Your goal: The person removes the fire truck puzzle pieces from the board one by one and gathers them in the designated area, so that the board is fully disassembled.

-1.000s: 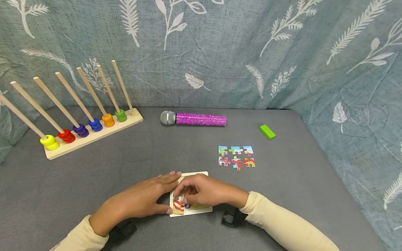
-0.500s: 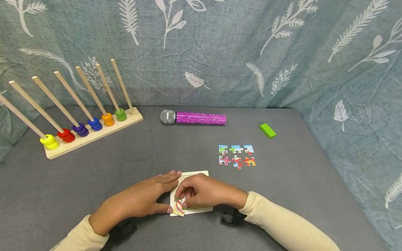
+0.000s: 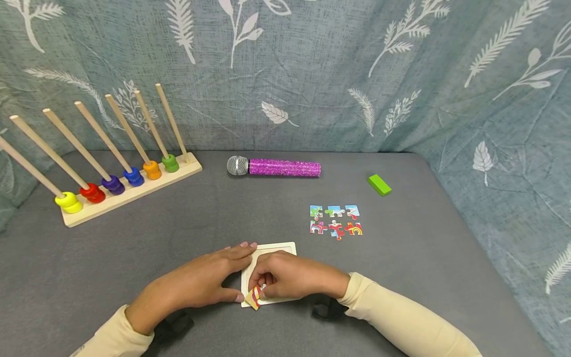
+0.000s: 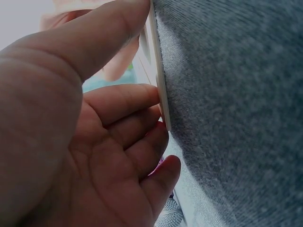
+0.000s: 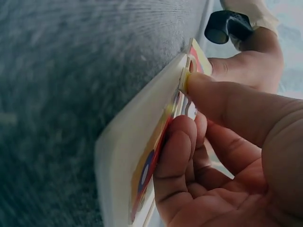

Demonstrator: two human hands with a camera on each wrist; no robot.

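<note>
A small wooden puzzle tray (image 3: 289,246) lies on the table in front of me. My left hand (image 3: 200,280) rests against its left side, fingers extended; the left wrist view has the fingertips touching the tray edge (image 4: 163,94). With thumb and fingers my right hand (image 3: 292,274) pinches a red, yellow and white jigsaw puzzle piece (image 3: 253,298), tilted over the tray's near left corner. Below the right fingers, the right wrist view has another puzzle piece (image 5: 146,175) with a blue round shape, at the tray. The right hand covers much of the tray's inside.
Several loose puzzle pieces (image 3: 335,228) lie in two rows to the right. Behind are a purple glittery microphone (image 3: 284,167) and a green block (image 3: 379,185). A wooden peg stand (image 3: 134,191) with coloured beads occupies the back left. A patterned curtain (image 3: 312,74) hangs behind the table.
The puzzle piece in my right hand has lifted and turned from lying flat in the tray's near left corner to a tilt. The left hand has stayed in place.
</note>
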